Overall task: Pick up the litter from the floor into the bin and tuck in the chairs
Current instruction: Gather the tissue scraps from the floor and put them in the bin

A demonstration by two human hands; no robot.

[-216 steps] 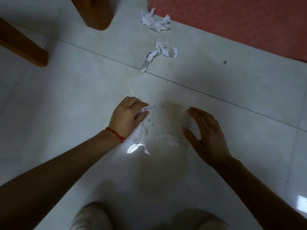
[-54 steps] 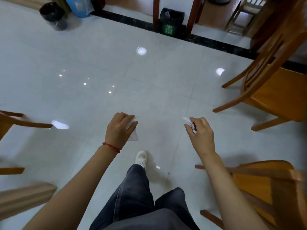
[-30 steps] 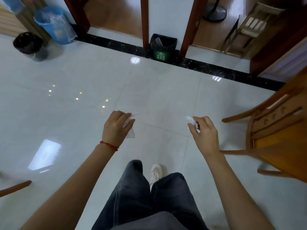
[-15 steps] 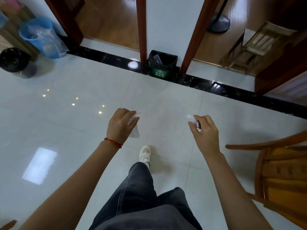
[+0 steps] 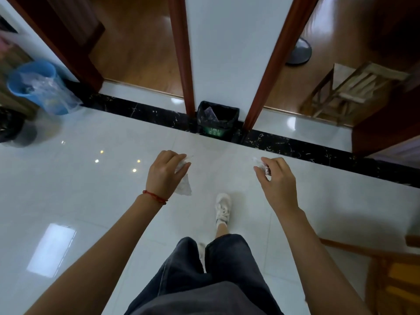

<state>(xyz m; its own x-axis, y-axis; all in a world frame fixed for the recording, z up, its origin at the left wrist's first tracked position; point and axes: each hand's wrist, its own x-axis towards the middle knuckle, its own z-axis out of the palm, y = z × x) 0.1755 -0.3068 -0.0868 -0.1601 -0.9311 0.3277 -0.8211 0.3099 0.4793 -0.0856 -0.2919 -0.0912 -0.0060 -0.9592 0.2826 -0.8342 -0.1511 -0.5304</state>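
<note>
Left hand (image 5: 164,172) held out over the white floor (image 5: 91,189), fingers curled round a crumpled white paper (image 5: 183,185) that hangs down below the thumb; red string bracelet (image 5: 155,197) on that wrist

Right hand (image 5: 276,180) out at about the same height, thumb and fingertips pinching a smaller scrap of litter (image 5: 261,165) – white, with a dark bit showing, too blurred to tell more

Straight ahead and between the two hands, small black bin (image 5: 217,120) with a green front, lined with a dark bag, some paper already inside – standing on the black marble strip (image 5: 306,151) at the foot of a white wall section framed by two red-brown door posts (image 5: 181,53)

Hands well short of the bin, both pieces of litter in the air and not yet over it

Below, dark trousers (image 5: 204,280) and one white shoe (image 5: 223,209) stepped forward on the tiles

Far left, blue bucket (image 5: 43,87) with clear plastic in it, and a black bin (image 5: 11,128) just beside it at the frame edge

Lower right corner, part of a wooden chair (image 5: 391,269) with an orange seat; another pale wooden chair (image 5: 354,92) beyond the right doorway on the brown wood floor
</note>
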